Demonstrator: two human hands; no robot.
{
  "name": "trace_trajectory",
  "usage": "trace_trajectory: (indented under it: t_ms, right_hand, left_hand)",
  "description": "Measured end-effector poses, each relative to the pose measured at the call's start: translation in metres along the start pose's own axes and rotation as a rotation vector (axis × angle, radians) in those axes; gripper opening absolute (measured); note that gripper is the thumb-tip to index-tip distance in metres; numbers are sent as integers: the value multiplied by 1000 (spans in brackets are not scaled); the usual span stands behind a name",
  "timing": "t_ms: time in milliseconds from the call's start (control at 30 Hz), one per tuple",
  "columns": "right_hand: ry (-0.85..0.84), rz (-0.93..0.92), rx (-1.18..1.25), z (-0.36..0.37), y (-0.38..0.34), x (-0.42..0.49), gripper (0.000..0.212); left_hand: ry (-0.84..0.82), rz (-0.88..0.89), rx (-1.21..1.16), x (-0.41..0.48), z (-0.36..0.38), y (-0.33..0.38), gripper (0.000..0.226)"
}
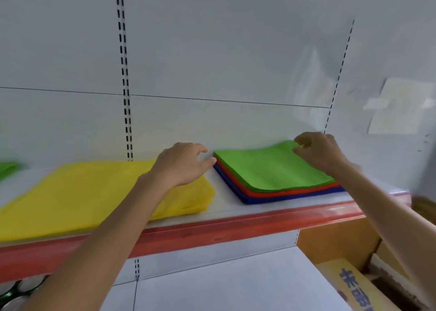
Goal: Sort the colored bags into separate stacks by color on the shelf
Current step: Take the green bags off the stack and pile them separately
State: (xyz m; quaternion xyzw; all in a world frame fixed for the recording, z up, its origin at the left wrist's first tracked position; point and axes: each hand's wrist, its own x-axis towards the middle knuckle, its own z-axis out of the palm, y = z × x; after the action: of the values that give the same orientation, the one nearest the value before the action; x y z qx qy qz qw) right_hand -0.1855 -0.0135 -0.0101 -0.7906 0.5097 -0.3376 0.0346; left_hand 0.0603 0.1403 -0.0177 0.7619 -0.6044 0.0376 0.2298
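Note:
On the white shelf [221,207] lies a mixed stack: a green bag [266,169] on top, a red bag [292,191] under it and a blue bag [283,198] at the bottom. Left of it spreads a stack of yellow bags [77,197]. Another green bag [8,168] shows at the far left edge. My left hand [181,163] hovers between the yellow stack and the mixed stack, fingers relaxed, fingertips near the green bag's left corner. My right hand [316,151] is over the green bag's far right corner with fingers loosely curled, holding nothing.
The shelf has a red front strip [236,228] and a white back panel with slotted uprights [125,75]. Cardboard boxes [342,251] stand at the lower right. A lower white shelf [224,287] lies below, with cans [14,294] at the bottom left.

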Motion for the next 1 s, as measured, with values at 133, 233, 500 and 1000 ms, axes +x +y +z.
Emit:
trace_trajectory:
  t_ms: [133, 233, 500, 1000]
  right_hand:
    - [-22, -17, -71, -18, 57, 41, 35]
    - [-74, -12, -96, -22, 99, 65, 37]
    - [-259, -8, -155, -14, 151, 119, 47]
    - [-145, -118, -346, 18, 148, 115, 28]
  left_hand:
    - [-30, -98, 66, 36, 33, 43, 50]
    - [-119, -139, 139, 63, 63, 69, 62]
    - [-311, -331, 236, 97, 106, 102, 87]
    - [-194, -220, 386, 96, 123, 103, 80]
